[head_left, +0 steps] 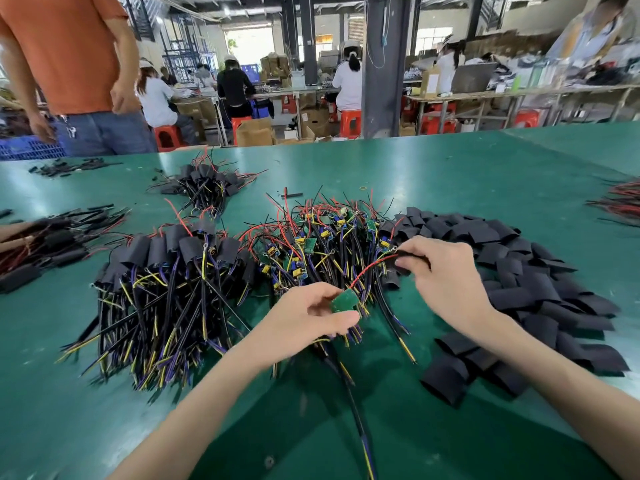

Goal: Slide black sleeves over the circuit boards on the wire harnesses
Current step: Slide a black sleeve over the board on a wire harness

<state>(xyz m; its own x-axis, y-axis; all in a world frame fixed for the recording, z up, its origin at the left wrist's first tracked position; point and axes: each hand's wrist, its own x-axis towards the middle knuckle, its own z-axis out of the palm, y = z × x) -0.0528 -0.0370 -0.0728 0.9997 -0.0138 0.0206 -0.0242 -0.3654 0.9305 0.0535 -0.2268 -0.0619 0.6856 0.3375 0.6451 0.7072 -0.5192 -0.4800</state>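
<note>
Left hand (311, 318) pinching, right hand (448, 275) pinching

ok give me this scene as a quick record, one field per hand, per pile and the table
left hand: pinches green board
right hand: pinches sleeve at the end of the red wire
done pile: sleeved harnesses, left
bare pile: unsleeved boards, centre
sleeve pile: loose black sleeves, right
table: green
</note>
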